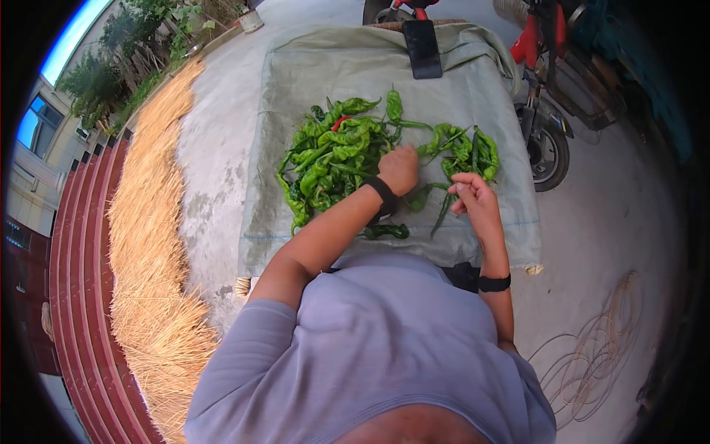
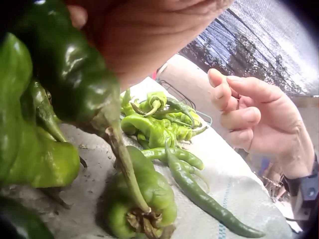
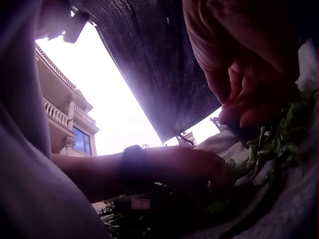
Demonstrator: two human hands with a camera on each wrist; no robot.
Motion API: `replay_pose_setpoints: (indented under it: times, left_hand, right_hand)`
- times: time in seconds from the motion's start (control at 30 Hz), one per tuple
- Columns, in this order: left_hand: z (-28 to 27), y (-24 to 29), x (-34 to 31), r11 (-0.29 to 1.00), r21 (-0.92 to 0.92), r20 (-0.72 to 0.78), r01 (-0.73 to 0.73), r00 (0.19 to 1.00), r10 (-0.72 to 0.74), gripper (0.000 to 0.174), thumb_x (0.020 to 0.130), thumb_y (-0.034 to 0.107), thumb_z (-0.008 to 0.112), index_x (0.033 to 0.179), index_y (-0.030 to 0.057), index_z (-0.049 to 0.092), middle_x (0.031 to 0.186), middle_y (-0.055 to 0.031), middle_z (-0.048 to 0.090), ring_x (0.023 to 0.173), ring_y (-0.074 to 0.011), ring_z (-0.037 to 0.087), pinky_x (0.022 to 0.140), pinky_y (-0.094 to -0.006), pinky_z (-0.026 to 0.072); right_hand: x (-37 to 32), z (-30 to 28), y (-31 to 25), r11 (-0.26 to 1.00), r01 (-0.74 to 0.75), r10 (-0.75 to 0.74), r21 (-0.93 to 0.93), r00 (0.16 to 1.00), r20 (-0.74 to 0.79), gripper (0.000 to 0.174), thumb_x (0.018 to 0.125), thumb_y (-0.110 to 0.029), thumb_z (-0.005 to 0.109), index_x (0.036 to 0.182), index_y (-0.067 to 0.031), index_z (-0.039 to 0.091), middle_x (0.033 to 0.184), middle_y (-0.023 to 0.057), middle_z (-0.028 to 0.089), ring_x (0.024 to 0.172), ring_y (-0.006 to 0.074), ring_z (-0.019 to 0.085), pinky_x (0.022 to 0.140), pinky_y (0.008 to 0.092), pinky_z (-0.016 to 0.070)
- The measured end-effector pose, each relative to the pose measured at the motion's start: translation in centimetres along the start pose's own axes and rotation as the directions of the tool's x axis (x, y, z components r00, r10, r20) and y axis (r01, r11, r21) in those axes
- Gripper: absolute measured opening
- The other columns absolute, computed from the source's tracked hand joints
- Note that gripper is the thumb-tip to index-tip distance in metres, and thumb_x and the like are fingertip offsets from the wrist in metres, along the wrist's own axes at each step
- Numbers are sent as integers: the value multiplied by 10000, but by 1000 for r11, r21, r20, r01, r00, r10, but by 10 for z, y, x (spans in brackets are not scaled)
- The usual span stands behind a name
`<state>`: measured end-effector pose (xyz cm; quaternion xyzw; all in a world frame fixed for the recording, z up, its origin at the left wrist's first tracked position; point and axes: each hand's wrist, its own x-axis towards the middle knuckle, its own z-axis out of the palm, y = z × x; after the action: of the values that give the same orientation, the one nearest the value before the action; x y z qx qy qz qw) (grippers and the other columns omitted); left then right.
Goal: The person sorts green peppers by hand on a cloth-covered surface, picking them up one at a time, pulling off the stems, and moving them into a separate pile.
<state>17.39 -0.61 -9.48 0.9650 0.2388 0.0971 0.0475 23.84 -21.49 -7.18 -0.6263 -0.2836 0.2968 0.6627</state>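
A pile of twisted green peppers (image 1: 333,159) lies on the pale woven sheet (image 1: 274,103). My left hand (image 1: 399,169) reaches down at the pile's right edge, its fingertips hidden from above. In the left wrist view, a dark green pepper (image 2: 70,69) with a long stem lies close under that hand; I cannot tell whether the fingers grip it. My right hand (image 1: 477,201) hovers just right of it, fingers loosely bent and thumb near the index finger, holding nothing visible. Below it lies a long slim pepper (image 2: 204,201). A smaller group of peppers (image 1: 481,155) sits beyond the right hand.
A black phone (image 1: 422,50) rests at the sheet's far edge. Past the right side stands a red electric scooter (image 1: 547,140), with a coil of hose (image 1: 599,355) on the concrete. Straw (image 1: 148,222) is spread along the left, beside red steps (image 1: 85,281).
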Motion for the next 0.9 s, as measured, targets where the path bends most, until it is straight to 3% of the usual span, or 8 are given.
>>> replay_pose_setpoints:
  times: [0.23, 0.33, 0.43, 0.5, 0.63, 0.73, 0.83, 0.9]
  left_hand:
    - [-22, -1, -14, 927, -345, -36, 149, 984, -172, 276, 822, 69, 601, 1051, -14, 471, 894, -163, 670, 751, -271, 716, 605, -415, 545]
    - [-54, 7, -29, 326, -909, 203, 260, 959, -198, 263, 813, -17, 571, 1030, 48, 439, 1015, -126, 612, 675, -208, 685, 553, -340, 519]
    - [-42, -3, -33, 181, -974, 114, 134, 987, -114, 278, 821, -63, 539, 1047, 50, 422, 1074, -94, 550, 641, -129, 653, 525, -256, 484]
    - [-35, -4, -37, 206, -974, 78, 93, 994, -80, 259, 828, -53, 535, 1047, 41, 434, 1049, -95, 561, 627, -139, 653, 516, -260, 483]
    - [-35, -2, -42, 366, -927, 65, 87, 995, -73, 224, 838, -48, 526, 1042, 24, 468, 1026, -93, 574, 615, -151, 653, 520, -261, 490]
    - [-32, -1, -40, 441, -873, 121, 206, 970, -213, 210, 843, -44, 517, 1043, 13, 492, 1032, -99, 588, 603, -155, 647, 544, -274, 508]
    - [-31, 0, -40, 334, -931, 77, 147, 974, -214, 217, 837, -37, 547, 1052, -16, 528, 900, -125, 621, 596, -190, 659, 552, -323, 503]
    - [-35, 2, -40, 332, -939, 14, 91, 974, -226, 232, 842, -29, 556, 1072, -23, 535, 960, -125, 617, 613, -186, 662, 543, -319, 502]
  right_hand:
    - [0, 2, 7, 997, -41, 47, -58, 994, 97, 220, 995, -160, 553, 1180, -52, 604, 960, 29, 663, 669, 60, 588, 611, 206, 468]
    - [0, 3, 8, 999, -34, 38, -33, 994, 103, 272, 981, -133, 572, 1243, -58, 561, 991, 35, 655, 682, 69, 594, 617, 209, 471]
    - [-2, 7, 5, 997, 58, -58, 46, 998, 5, 389, 951, -84, 610, 1325, -81, 506, 1034, 45, 642, 712, 87, 608, 631, 217, 483]
    - [-4, 7, 2, 978, 181, -179, 99, 983, -26, 483, 927, -59, 641, 1376, -100, 469, 1059, 48, 631, 732, 101, 615, 640, 221, 490]
    - [-15, 6, -24, 997, 74, -75, 14, 980, 182, 504, 910, -51, 668, 1379, -117, 497, 1024, 31, 615, 735, 98, 596, 639, 225, 485]
    - [-21, 10, -36, 997, 68, -61, -25, 972, 228, 457, 934, -117, 666, 1368, -118, 522, 965, 14, 604, 698, 80, 562, 626, 220, 468]
    - [-16, 2, -29, 999, 44, -40, -11, 978, 204, 406, 975, -205, 631, 1360, -119, 537, 887, 1, 578, 651, 67, 525, 613, 217, 456]
    - [-12, 1, -22, 997, 48, -57, 64, 989, 133, 390, 1005, -263, 590, 1361, -113, 534, 846, -4, 559, 621, 62, 504, 607, 216, 454]
